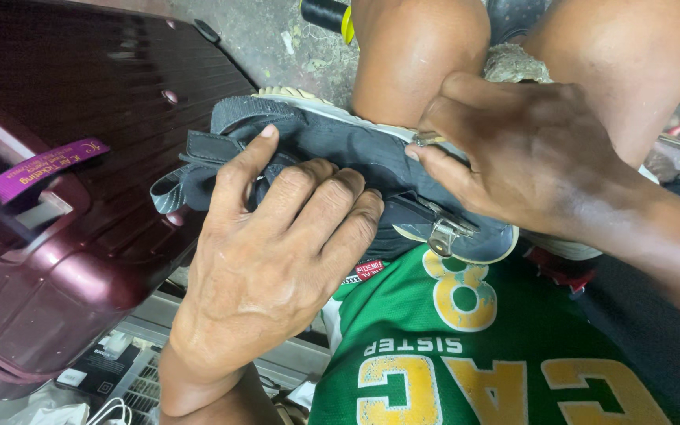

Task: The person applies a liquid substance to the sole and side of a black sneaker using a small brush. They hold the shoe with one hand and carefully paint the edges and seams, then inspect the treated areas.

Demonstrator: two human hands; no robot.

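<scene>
Dark grey fabric of a shoe (pixel 356 149) fills the middle of the frame, lying across our lap above the green jersey (pixel 466 354), its pale sole turned toward the bare knee (pixel 411 55) at the top. Our left hand (pixel 277 260) lies flat over the upper with fingers spread and pressing, the thumb stretched up to pin the grey strap (pixel 198 149) at center left. Our right hand (pixel 529 149) comes in from the right, fingertips pinched shut on something small and pale at the seam where upper meets sole; we cannot tell exactly what it is. A metal clip (pixel 444 234) grips the shoe's edge at lower center. We judge the work on that seam only partly done, since the clamp is on. A maroon suitcase (pixel 64 157) fills the left side.
</scene>
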